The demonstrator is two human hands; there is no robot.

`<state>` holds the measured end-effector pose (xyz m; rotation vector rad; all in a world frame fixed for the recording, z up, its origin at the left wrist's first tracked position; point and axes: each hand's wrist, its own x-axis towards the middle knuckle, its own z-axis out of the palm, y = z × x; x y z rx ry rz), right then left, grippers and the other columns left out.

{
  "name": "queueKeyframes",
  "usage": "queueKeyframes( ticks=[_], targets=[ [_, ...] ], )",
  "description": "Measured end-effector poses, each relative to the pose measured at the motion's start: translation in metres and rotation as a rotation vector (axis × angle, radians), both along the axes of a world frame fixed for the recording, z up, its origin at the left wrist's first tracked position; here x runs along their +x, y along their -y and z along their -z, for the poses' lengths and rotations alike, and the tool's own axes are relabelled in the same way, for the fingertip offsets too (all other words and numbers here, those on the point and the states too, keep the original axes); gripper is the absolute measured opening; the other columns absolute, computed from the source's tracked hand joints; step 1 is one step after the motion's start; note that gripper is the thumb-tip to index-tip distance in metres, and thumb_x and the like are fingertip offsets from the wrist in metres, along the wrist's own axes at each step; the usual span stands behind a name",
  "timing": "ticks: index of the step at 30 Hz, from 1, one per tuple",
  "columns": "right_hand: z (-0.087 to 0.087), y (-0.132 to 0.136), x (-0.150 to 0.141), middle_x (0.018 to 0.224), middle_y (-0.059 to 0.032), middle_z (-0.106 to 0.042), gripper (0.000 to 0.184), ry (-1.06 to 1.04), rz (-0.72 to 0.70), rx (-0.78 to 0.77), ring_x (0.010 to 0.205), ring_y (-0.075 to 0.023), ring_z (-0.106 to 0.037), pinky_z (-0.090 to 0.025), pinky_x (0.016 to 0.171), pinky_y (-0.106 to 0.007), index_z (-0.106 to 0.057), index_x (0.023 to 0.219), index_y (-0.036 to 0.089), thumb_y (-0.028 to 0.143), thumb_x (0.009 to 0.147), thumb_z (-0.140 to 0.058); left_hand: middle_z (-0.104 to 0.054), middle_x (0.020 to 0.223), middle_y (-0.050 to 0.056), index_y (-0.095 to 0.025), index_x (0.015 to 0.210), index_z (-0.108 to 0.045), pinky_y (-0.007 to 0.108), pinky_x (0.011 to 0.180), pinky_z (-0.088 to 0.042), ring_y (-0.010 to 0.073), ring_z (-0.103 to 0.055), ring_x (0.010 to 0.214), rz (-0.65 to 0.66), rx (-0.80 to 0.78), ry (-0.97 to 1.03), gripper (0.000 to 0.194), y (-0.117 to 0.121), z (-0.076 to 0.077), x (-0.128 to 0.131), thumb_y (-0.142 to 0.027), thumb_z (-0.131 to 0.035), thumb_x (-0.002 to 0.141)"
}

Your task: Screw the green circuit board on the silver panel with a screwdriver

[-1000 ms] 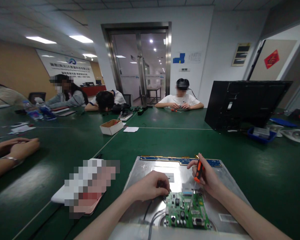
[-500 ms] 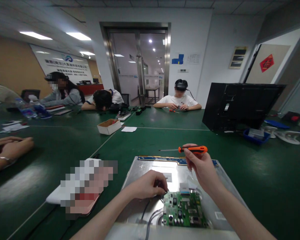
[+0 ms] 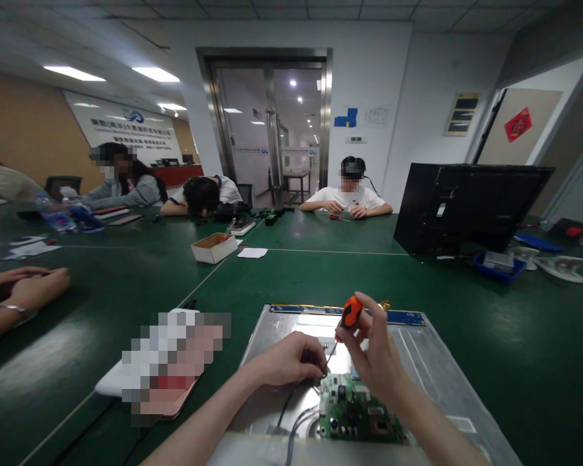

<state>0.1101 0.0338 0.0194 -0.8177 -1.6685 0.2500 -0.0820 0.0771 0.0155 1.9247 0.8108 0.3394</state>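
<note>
In my right hand (image 3: 376, 349) is an orange and black screwdriver (image 3: 350, 314), tilted with its shaft slanting down to the left. The tip ends close to the fingers of my left hand (image 3: 294, 359), at the upper left corner of a green circuit board (image 3: 352, 411). My left fingers are closed together at that corner; whatever they pinch is too small to make out. The board lies on a silvery metal panel (image 3: 447, 382) with a blue strip (image 3: 403, 317) along its far edge. Dark cables (image 3: 296, 427) run beside the board.
Left of the panel lie pixelated white and pink objects (image 3: 184, 362). A small open box (image 3: 214, 248) and a white paper (image 3: 252, 253) sit farther back. A black monitor (image 3: 466, 207) and a blue tray (image 3: 498, 266) are at right. Another person's hands (image 3: 34, 291) rest at left.
My right hand has turned the screwdriver from level to steeply tilted and brought its tip down beside my left fingers. My left hand has stayed at the board's corner.
</note>
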Motion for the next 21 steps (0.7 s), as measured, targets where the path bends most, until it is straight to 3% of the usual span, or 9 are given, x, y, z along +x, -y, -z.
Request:
queueKeyframes(
  ticks=[4,10,21],
  targets=[
    [0.007,-0.001,-0.003,0.076,0.0016,-0.057,0.054,0.122,0.033,0.073,0.056,-0.0148,-0.058,-0.044,0.048,-0.025,-0.025,0.143,0.031,0.022,0.096,-0.048,-0.07,0.073,-0.001,-0.017,0.078,-0.074,0.023,0.067,-0.045,0.0144,-0.06,0.069,0.005,0.011,-0.002,0.012,-0.001,0.0,-0.001,-0.011,-0.067,0.07],
    [0.013,0.0,-0.004,0.075,0.0015,-0.054,0.057,0.131,0.014,0.027,0.056,-0.0159,-0.056,-0.046,0.049,-0.027,-0.02,0.146,0.031,0.02,0.096,-0.046,-0.067,0.069,-0.002,-0.016,0.075,-0.073,0.023,0.063,-0.044,0.0131,-0.057,0.064,-0.016,-0.012,-0.001,0.011,0.0,0.0,0.0,-0.011,-0.067,0.067],
    [0.011,0.0,-0.005,0.076,0.001,-0.053,0.058,0.161,0.013,0.09,0.055,-0.0144,-0.051,-0.045,0.047,-0.025,-0.021,0.147,0.03,0.019,0.095,-0.046,-0.067,0.071,-0.002,-0.017,0.079,-0.072,0.023,0.065,-0.045,0.0135,-0.057,0.065,-0.003,-0.003,-0.017,0.013,0.0,0.0,0.001,-0.011,-0.065,0.07]
  ],
)
